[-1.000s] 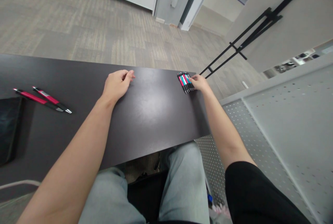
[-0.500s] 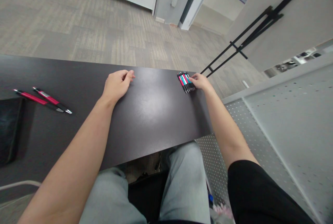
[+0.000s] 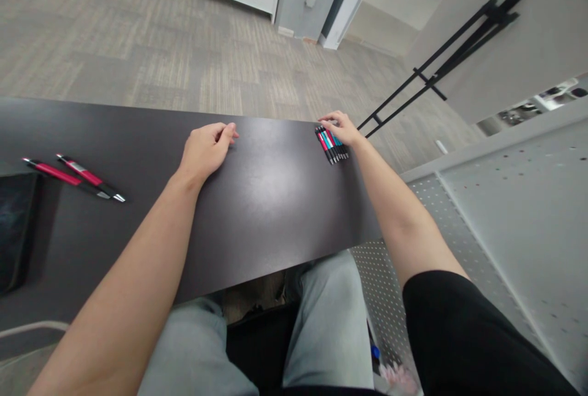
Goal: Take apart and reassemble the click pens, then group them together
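Note:
A tight row of several red, teal and black pens (image 3: 331, 144) lies near the far right corner of the dark table (image 3: 257, 200). My right hand (image 3: 340, 128) arches over the far end of that row, fingers curled down onto the pen ends. My left hand (image 3: 205, 149) rests on the table's middle with its fingers loosely curled and nothing in them. Two red pens (image 3: 73, 176) lie side by side at the left of the table, well away from both hands.
A black flat case (image 3: 16, 227) sits at the table's left edge. Beyond the far edge is carpeted floor. A grey perforated panel (image 3: 505, 212) runs along the right, and a black stand (image 3: 436, 71) leans behind it. My legs are under the near edge.
My right hand has shifted from the right side of the pen row up to its far end. The left hand has stayed put.

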{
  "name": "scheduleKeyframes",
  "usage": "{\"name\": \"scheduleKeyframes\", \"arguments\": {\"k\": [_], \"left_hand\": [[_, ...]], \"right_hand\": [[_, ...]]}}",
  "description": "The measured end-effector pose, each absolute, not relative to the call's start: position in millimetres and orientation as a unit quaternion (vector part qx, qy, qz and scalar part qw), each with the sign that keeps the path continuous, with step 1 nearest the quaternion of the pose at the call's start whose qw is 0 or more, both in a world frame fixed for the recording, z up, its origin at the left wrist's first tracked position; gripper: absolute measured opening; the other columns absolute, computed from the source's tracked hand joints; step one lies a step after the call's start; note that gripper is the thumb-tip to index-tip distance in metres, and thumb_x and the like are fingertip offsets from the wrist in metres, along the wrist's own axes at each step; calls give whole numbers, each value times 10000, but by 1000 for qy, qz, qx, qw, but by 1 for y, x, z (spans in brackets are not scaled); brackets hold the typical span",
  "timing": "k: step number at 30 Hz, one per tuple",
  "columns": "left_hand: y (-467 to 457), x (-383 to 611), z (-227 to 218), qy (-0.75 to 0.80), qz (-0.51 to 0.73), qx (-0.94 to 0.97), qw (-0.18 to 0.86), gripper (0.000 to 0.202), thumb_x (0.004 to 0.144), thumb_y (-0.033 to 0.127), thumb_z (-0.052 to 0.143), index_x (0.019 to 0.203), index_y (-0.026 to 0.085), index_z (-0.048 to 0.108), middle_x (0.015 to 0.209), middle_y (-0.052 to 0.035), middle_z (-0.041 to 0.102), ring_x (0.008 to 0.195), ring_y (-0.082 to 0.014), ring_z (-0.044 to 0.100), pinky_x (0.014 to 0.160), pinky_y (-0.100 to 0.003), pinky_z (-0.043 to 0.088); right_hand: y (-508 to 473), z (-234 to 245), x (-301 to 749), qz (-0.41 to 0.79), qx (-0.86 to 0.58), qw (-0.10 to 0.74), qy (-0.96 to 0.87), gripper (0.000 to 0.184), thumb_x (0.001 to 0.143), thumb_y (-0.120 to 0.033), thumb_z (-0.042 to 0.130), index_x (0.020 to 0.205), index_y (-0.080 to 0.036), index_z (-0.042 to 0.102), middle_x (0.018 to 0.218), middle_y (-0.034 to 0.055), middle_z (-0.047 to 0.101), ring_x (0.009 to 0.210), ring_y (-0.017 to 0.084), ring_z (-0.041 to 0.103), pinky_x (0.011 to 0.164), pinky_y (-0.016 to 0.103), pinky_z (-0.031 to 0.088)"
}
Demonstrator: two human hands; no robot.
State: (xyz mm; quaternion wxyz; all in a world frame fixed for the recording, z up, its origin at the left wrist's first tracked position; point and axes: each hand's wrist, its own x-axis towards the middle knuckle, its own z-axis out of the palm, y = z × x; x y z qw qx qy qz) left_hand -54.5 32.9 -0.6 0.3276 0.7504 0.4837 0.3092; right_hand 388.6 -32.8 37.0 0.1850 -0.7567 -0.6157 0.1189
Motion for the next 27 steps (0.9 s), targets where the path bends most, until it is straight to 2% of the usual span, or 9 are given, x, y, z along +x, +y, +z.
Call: {"name": "scheduleKeyframes", "arguments": {"k": [4,11,14,18,22,27], "left_hand": [[32,-55,-1,484,310,751,326,451,1171,546,555,1019,265,873,1058,-67,930,1025,-302,861,981,-408,622],[34,-56,-5,475,311,758,321,487,1176,577,534,1020,261,871,1047,-71,922,995,-294,847,949,-409,609],[36,-56,-9,471,322,754,325,579,1197,650,475,1018,265,868,1026,-73,913,974,-284,831,933,-401,605],[37,-56,-11,470,322,751,333,638,1201,712,441,1015,272,864,1017,-70,907,973,-281,814,936,-401,600],[36,-56,-10,471,321,749,339,612,1198,703,466,999,276,856,1006,-64,898,960,-279,814,943,-408,596],[36,-56,-8,474,315,751,334,588,1195,685,472,995,281,849,996,-61,898,974,-290,815,944,-414,598]], "right_hand": [[-26,30,384,149,-773,191,-586,202,1104,-333,731,1216,-245,874,1486,126,831,1415,293,737,1277,453,571],[-26,18,385,116,-766,181,-606,163,1110,-341,729,1097,-232,849,1330,129,839,1342,295,732,1302,460,541],[-22,10,393,119,-750,217,-614,177,1068,-422,792,1009,-258,825,1214,113,828,1274,323,725,1304,530,538],[-17,-2,405,135,-703,287,-637,345,943,-584,937,888,-276,792,1077,93,769,1201,355,708,1286,620,534],[-16,-7,411,139,-691,294,-645,421,924,-665,958,873,-279,799,1055,85,749,1172,349,704,1293,652,523],[-16,-12,415,133,-688,298,-648,356,965,-599,936,914,-267,817,1095,90,747,1182,340,716,1289,617,530]]}}
